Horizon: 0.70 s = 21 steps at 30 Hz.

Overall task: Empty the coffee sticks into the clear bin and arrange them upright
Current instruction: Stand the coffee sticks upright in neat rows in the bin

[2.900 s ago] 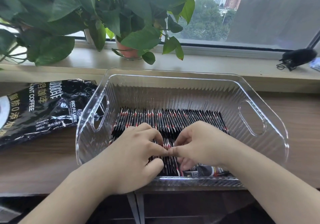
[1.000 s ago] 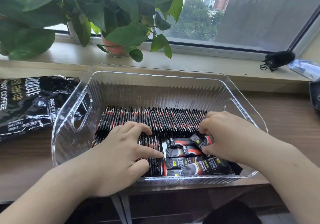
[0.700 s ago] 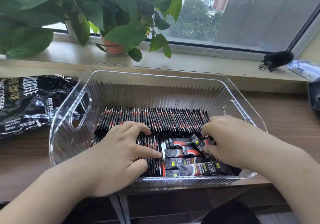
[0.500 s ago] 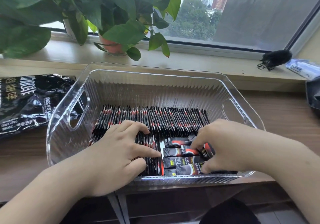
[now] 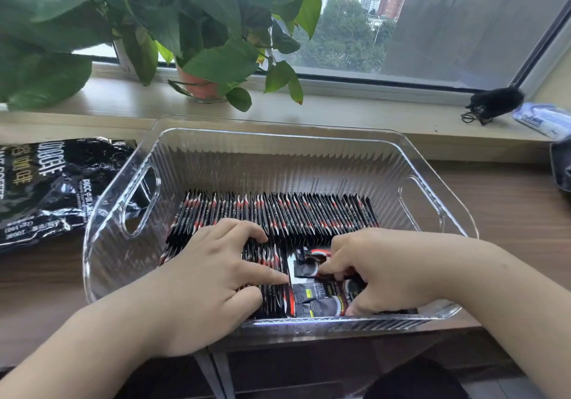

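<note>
The clear ribbed bin (image 5: 278, 135) sits on the wooden desk. A long back row of black-and-red coffee sticks (image 5: 309, 213) stands on edge across it. A shorter near row of upright sticks (image 5: 272, 295) is held in place by my left hand (image 5: 210, 284), whose spread, fairly straight fingers press on and against it. To the right of that row, a few loose sticks (image 5: 315, 299) lie flat on the bin floor. My right hand (image 5: 380, 272) curls over them, fingers on top and thumb at the near side, gripping them.
The crumpled black coffee bag (image 5: 46, 188) lies on the desk left of the bin. A potted plant (image 5: 200, 83) stands on the windowsill behind. A black fuzzy object (image 5: 494, 103) and a white packet (image 5: 543, 119) sit at the sill's right end.
My right hand came down from the right end of the back row onto the flat loose sticks and curled around them. My left hand stayed pressed on the near row.
</note>
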{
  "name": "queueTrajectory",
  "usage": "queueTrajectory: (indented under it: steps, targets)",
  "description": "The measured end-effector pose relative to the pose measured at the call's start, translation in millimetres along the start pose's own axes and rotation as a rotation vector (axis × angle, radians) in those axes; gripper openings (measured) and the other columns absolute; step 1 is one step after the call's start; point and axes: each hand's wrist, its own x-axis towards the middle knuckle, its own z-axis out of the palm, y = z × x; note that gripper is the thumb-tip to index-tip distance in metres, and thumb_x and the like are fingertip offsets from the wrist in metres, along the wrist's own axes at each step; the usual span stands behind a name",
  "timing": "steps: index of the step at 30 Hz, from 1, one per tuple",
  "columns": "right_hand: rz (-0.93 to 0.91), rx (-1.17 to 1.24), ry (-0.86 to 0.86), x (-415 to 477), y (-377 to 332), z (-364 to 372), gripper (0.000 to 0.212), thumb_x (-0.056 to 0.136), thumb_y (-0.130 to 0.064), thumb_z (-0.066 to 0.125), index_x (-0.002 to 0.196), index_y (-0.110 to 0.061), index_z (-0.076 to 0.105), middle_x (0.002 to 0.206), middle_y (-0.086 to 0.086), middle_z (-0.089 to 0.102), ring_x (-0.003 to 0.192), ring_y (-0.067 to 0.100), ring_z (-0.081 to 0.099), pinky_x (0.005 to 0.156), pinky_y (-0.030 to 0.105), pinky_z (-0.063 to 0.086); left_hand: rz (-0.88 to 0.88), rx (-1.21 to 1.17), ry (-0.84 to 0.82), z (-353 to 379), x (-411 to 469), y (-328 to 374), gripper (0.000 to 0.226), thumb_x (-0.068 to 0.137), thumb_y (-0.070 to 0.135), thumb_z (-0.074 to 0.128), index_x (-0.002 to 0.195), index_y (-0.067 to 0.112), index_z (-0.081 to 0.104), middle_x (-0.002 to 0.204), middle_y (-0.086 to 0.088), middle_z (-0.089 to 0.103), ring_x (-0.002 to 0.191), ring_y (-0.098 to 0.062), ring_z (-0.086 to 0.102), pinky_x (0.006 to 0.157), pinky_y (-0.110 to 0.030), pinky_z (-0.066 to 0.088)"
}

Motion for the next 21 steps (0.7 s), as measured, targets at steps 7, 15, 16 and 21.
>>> queueTrajectory:
  steps: [7, 15, 16, 21]
  targets:
    - [-0.029, -0.011, -0.044, 2.3, -7.9, -6.9, 0.042, 0.08, -0.038, 0.079, 0.12, -0.034, 0.065, 0.109, -0.016, 0.053, 0.088, 0.005, 0.052, 0.065, 0.017, 0.042, 0.005, -0.011, -0.007, 0.4, -0.2, -0.7, 0.061, 0.076, 0.056, 0.009, 0.128, 0.074, 0.035, 0.137, 0.028, 0.014, 0.134, 0.008, -0.002, 0.117, -0.03, 0.011]
    - [-0.045, 0.012, -0.073, 1.3, -12.8, -4.9, 0.037, 0.083, -0.029, 0.076, 0.117, -0.024, 0.066, 0.095, -0.01, 0.063, 0.082, 0.012, 0.058, 0.065, 0.02, 0.047, 0.014, -0.025, -0.021, -1.9, -1.2, -0.1, 0.062, 0.075, 0.056, 0.012, 0.129, 0.072, 0.036, 0.139, 0.027, 0.013, 0.134, 0.008, -0.002, 0.117, -0.03, 0.011]
    - [-0.055, -0.024, -0.067, 1.6, -12.6, -3.7, 0.032, 0.083, -0.029, 0.074, 0.113, -0.019, 0.067, 0.091, -0.003, 0.065, 0.08, 0.018, 0.059, 0.065, 0.027, 0.052, 0.013, -0.024, -0.02, -1.9, -1.6, 0.0, 0.062, 0.075, 0.056, 0.011, 0.129, 0.072, 0.036, 0.139, 0.027, 0.013, 0.134, 0.008, -0.003, 0.116, -0.029, 0.01]
    - [-0.059, -0.109, -0.053, 3.4, -14.1, -2.4, 0.023, 0.081, -0.03, 0.075, 0.087, -0.01, 0.065, 0.058, 0.0, 0.046, 0.051, 0.013, 0.04, 0.049, 0.026, 0.037, 0.016, -0.009, -0.008, -2.5, -1.7, 1.2, 0.064, 0.075, 0.056, 0.01, 0.131, 0.069, 0.038, 0.141, 0.023, 0.014, 0.135, 0.006, -0.004, 0.114, -0.026, 0.007]
